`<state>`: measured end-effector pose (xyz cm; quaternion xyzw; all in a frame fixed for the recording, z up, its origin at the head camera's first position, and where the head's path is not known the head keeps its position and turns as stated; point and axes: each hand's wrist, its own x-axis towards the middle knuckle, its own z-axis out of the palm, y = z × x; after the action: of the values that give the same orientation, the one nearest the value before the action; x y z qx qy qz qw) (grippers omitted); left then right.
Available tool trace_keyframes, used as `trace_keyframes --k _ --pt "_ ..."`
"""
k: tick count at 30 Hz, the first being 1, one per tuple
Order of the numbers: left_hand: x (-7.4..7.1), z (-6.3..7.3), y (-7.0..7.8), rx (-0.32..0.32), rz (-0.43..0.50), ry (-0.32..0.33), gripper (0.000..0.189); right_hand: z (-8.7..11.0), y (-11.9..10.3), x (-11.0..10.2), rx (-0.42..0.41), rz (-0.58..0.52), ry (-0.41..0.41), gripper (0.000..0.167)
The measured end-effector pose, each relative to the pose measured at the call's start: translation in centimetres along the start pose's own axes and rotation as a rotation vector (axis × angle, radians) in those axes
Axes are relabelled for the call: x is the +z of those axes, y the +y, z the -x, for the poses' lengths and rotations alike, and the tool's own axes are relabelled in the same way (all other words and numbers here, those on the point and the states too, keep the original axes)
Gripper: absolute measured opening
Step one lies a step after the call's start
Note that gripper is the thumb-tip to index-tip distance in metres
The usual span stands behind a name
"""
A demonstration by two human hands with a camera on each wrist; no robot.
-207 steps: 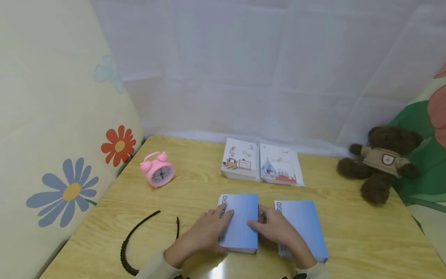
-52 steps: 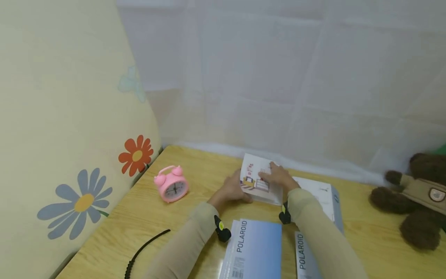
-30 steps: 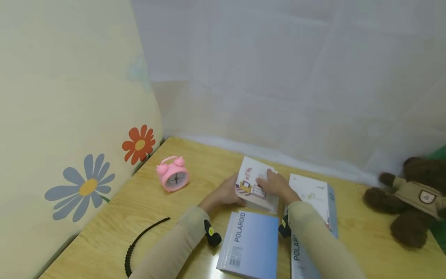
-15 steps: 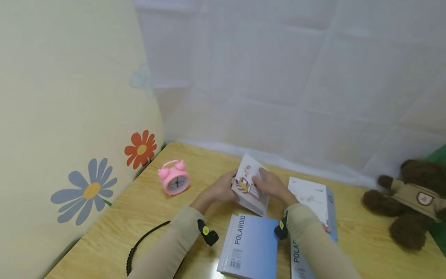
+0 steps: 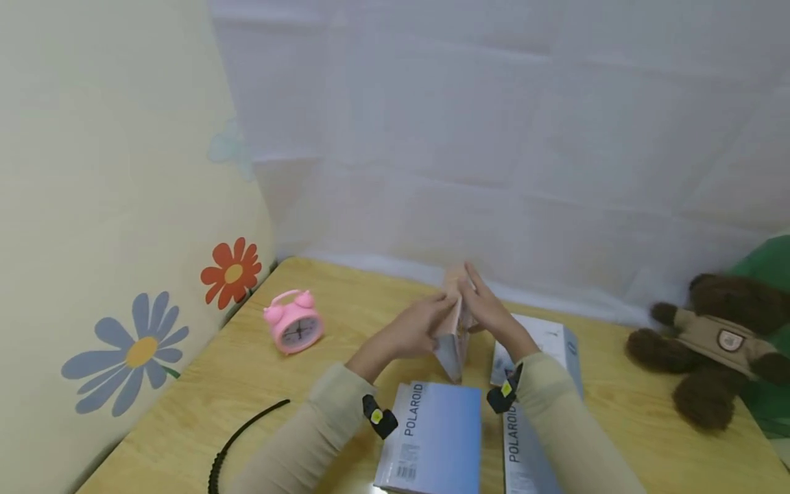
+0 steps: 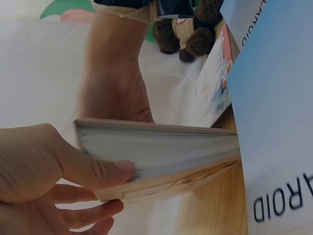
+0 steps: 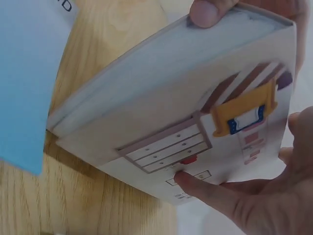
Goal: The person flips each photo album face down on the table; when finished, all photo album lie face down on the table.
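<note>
Both hands are at a thick photo album [image 5: 449, 353] with an illustrated white cover, tilted up on edge over the table. My left hand [image 5: 410, 329] pinches it, its thumb [image 6: 105, 171] on the page edges and fingers against the cover. My right hand [image 5: 490, 312] lies along the other side with extended fingers, and one fingertip touches the printed cover [image 7: 171, 142] in the right wrist view. Nearer the body lies a blue POLAROID album [image 5: 441, 439]. Under the right forearm are another blue album [image 5: 521, 453] and a second illustrated album [image 5: 543, 333], both partly hidden.
A pink alarm clock [image 5: 295, 322] stands at the left, with a black headband [image 5: 237, 439] in front of it. The brown teddy bear [image 5: 719, 343] sits at the far right. A white cloth [image 5: 401, 171] hangs behind the table [image 5: 352, 288].
Earlier, both hands were at a blue album. They have since lifted the illustrated album and turned it from cover up to nearly on edge; the right fingers have straightened along its side.
</note>
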<state>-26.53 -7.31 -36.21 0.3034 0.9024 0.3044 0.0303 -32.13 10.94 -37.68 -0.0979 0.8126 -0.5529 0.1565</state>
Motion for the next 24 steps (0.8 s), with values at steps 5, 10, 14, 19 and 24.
trace_keyframes --k 5,10,14,19,24 --pt "0.7 -0.1 0.4 0.002 -0.01 -0.006 0.085 0.5 0.8 -0.8 -0.008 -0.078 -0.036 0.067" --pt "1.8 -0.4 -2.0 -0.031 0.229 0.045 0.113 0.4 1.0 -1.0 0.01 -0.109 -0.021 0.068" --pt "3.3 -0.4 -4.1 -0.034 0.323 -0.018 0.125 0.2 1.1 -1.2 0.025 -0.105 -0.009 0.069" --pt "5.4 -0.9 -5.2 0.039 0.469 -0.134 0.115 0.3 1.2 -1.1 0.023 -0.11 0.0 0.067" --pt "6.6 -1.2 -5.3 0.041 0.482 -0.147 0.1 0.1 1.3 -1.0 0.029 -0.133 0.012 0.067"
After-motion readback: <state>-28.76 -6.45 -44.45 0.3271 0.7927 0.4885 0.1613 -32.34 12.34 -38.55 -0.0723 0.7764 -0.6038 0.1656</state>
